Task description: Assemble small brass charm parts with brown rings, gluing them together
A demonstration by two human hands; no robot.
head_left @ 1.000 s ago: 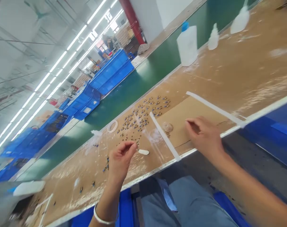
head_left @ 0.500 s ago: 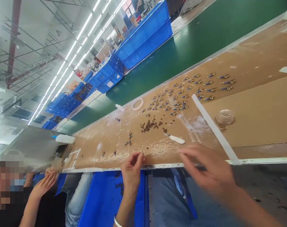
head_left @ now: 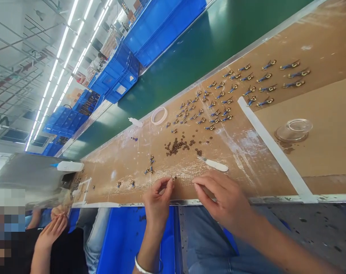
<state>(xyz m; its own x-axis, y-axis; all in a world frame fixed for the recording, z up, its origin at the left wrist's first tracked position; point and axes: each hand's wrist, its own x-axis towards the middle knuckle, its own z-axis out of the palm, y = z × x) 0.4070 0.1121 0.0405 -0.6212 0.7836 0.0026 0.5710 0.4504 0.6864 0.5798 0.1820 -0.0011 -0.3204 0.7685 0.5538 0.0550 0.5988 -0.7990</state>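
Left hand (head_left: pixel 157 199) raised at near edge of worktop (head_left: pixel 304 34), thumb and forefinger pinched together on a small brown bead (head_left: pixel 173 177); bead too small to identify further. Right hand (head_left: pixel 224 198) just beside it, fingers loosely curled and slightly apart, fingertips (head_left: pixel 197 182) resting at the worktop edge, nothing visibly gripped. White bracelet (head_left: pixel 141 268) on left wrist. Directly beyond the hands: white-handled tool (head_left: pixel 215 164) lying flat, well clear of both hands. Further back, heap of brown beads (head_left: pixel 177 145), loose and scattered at its margins. Behind the heap, rows of small blue-and-gold parts (head_left: pixel 218 102) laid out flat, extending toward the right along the far half of the surface. A few stray blue parts (head_left: pixel 149 170) left of the heap, near the left hand. White tape strip (head_left: pixel 272 148) running diagonally from the part rows to the near edge, separating a cardboard sheet (head_left: pixel 327 152) on the right; clear shallow dish (head_left: pixel 294 129) standing on that sheet. Roll of clear tape (head_left: pixel 159 115) and small white dropper bottle (head_left: pixel 136 122) near the far edge, beside the green conveyor belt (head_left: pixel 204 45). Blue crates (head_left: pixel 124 72) stacked beyond the belt. White bottle (head_left: pixel 69 166) lying on its side at far left. Blue bin (head_left: pixel 124 243) below the worktop between the forearms. Another person's hand (head_left: pixel 51 230) at lower left, apart from both hands.
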